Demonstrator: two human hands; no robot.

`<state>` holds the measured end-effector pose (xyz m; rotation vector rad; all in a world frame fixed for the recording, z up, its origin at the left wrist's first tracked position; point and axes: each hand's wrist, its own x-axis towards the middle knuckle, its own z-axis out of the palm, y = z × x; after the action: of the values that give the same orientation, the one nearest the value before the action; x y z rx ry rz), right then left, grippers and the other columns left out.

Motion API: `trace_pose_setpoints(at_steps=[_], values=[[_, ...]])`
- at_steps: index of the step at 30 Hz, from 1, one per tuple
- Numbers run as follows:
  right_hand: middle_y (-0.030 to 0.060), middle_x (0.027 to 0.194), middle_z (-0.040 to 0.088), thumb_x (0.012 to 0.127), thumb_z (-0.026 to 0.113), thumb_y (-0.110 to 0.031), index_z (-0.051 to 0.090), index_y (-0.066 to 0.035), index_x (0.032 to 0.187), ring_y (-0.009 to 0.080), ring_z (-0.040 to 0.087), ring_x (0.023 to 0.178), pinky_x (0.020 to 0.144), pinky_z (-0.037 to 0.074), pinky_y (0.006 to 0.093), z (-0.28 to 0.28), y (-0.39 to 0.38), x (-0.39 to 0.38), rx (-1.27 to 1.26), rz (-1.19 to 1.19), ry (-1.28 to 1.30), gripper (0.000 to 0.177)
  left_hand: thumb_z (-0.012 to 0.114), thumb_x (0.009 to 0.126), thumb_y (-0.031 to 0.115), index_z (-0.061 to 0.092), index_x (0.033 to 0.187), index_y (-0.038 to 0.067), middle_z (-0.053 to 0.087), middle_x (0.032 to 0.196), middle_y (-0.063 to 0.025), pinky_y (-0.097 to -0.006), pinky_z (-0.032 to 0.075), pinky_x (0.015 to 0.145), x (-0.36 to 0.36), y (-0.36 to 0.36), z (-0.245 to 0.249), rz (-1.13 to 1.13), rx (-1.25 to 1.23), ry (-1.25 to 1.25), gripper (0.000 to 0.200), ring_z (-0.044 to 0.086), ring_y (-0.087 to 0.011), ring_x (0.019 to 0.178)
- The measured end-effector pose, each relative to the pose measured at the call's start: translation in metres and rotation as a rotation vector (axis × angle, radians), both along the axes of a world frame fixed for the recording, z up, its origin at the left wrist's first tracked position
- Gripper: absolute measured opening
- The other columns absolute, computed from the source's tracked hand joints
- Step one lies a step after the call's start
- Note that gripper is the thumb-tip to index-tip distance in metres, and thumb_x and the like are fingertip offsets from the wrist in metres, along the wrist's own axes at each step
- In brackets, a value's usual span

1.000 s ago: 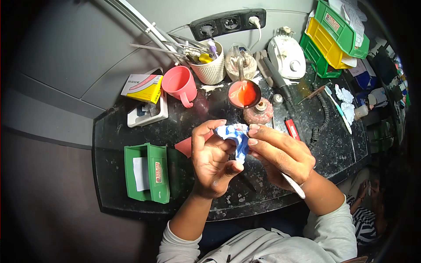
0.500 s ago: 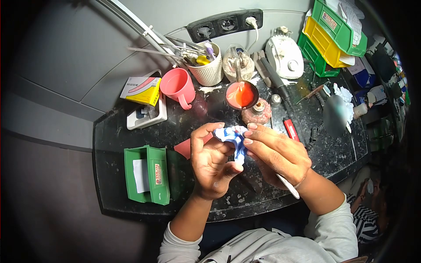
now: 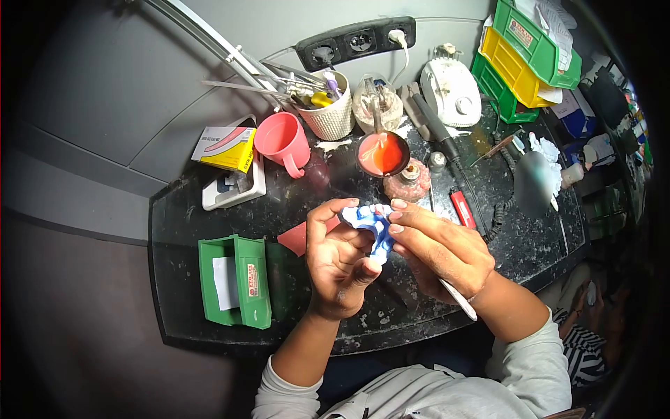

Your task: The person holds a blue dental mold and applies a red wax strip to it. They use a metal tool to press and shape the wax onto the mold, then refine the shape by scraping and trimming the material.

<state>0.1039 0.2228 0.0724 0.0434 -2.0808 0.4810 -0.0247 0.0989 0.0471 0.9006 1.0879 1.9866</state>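
Note:
A blue and white dental model (image 3: pixel 377 227) is held up over the black workbench. My left hand (image 3: pixel 336 258) grips its left end and lower tip between fingers and thumb, palm facing up. From the right, the fingertips of my right hand (image 3: pixel 447 251) press on the model's upper right side. A white-ended tool (image 3: pixel 459 300) sticks out below my right hand, held in it; its other end is hidden. Beyond the hands lies a small pan of red material (image 3: pixel 383 153), beside a pinkish glass burner (image 3: pixel 407 181).
Pink mug (image 3: pixel 282 142), yellow and white box (image 3: pixel 225 146) and tool cup (image 3: pixel 328 112) stand at the back left. A green bin (image 3: pixel 253 283) is at the left, a red lighter (image 3: pixel 463 209) right of the hands. Another person's hand (image 3: pixel 581 297) shows at the far right.
The camera view has shifted very slightly. Both hands keep nearly the same hold on the model, which has tilted a little.

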Motion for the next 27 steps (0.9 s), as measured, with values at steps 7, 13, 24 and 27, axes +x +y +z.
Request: trace_pose_setpoints(at_steps=[7,13,24,27], values=[[0.0245,0.107,0.069,0.081,0.077,-0.002,0.068,0.009,0.106,0.0372,0.072,0.099,0.081,0.063,0.0402,-0.011,0.003,0.003,-0.012,0.024,0.009,0.029,0.090,0.076,0.034,0.034,0.140,-0.001,0.056,0.123,-0.0136,-0.0335,0.050,0.096,-0.002,0.003,-0.008,0.073,0.049,0.003,0.092,0.060,-0.0212,0.111],[0.0269,0.118,0.064,0.089,0.065,-0.006,0.062,0.011,0.115,0.0380,0.068,0.111,0.093,0.059,0.0426,-0.016,0.003,0.008,-0.037,0.068,0.088,0.031,0.078,0.082,0.058,0.033,0.140,-0.003,0.055,0.123,-0.0190,-0.0383,0.043,0.104,-0.004,0.007,-0.014,0.120,-0.012,0.179,0.095,0.056,-0.0260,0.115],[0.0249,0.121,0.062,0.087,0.063,-0.010,0.058,0.009,0.116,0.0373,0.067,0.112,0.089,0.060,0.0401,-0.030,-0.002,0.000,-0.044,0.053,0.088,0.035,0.071,0.088,0.056,0.031,0.144,-0.003,0.055,0.127,-0.0192,-0.0380,0.044,0.103,-0.008,0.003,-0.017,0.069,-0.002,0.193,0.090,0.056,-0.0251,0.118],[0.0243,0.120,0.062,0.085,0.063,-0.010,0.057,0.008,0.115,0.0373,0.067,0.110,0.086,0.060,0.0392,-0.031,-0.002,0.000,-0.021,0.032,0.103,0.036,0.068,0.094,0.051,0.031,0.146,-0.002,0.053,0.133,-0.0181,-0.0375,0.044,0.105,-0.014,0.000,-0.022,0.009,0.036,0.193,0.083,0.055,-0.0247,0.122]])
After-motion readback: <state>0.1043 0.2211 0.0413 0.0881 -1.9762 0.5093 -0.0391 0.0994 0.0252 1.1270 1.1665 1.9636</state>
